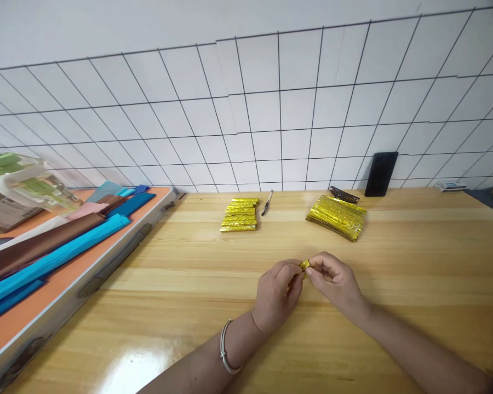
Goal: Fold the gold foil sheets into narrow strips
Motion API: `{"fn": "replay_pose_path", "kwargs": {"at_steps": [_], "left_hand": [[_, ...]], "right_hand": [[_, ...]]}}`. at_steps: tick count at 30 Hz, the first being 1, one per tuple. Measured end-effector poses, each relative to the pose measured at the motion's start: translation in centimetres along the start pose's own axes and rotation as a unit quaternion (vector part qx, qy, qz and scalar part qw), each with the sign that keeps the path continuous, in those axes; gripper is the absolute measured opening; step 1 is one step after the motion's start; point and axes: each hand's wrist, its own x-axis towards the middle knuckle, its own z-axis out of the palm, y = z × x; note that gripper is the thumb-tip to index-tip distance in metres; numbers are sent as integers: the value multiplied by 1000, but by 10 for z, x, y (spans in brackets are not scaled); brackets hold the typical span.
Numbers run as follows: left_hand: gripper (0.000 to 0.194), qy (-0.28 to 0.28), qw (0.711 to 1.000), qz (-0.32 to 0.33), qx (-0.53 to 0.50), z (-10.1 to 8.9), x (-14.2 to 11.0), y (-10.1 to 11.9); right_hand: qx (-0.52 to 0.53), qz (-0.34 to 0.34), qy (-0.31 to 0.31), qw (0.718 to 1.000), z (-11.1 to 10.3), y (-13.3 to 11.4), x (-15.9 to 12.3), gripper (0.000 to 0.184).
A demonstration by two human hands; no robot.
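Between my two hands, just above the wooden table [181, 306], is a small piece of shiny gold foil paper [305, 264]. My left hand [278, 290], with a bangle [225, 347] on its wrist, pinches the foil from the left. From the right, the thumb and fingertips of my right hand [334, 282] pinch it too. Most of the piece is hidden by my fingers. Beyond my hands lie a row of narrow gold foil rolls [240, 215] at the left and a stack of flat gold foil sheets [337, 216] at the right.
A pen [267, 203] lies beside the rolls. Behind the sheets are a dark clip-like object [344, 195] and a black phone [381, 174] leaning on the tiled wall [299, 109]. At left, an orange-topped surface [80, 268] holds blue and brown rolled material [57, 257].
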Motion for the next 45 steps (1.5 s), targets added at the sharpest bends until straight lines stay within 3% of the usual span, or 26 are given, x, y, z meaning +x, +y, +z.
{"fn": "replay_pose_path", "kwargs": {"at_steps": [15,23,35,45], "left_hand": [[10,14,993,74,92,2,0,0],[9,33,995,30,91,1,2,-9],[9,40,996,31,76,-1,3,-10],[12,43,997,40,56,-2,2,-8]], "right_hand": [[-22,53,37,998,7,-1,-5,13],[65,74,-18,995,5,-2,-6,13],[86,59,-36,994,2,5,-4,16],[29,-5,-38,999,-1,7,-4,15]]}}
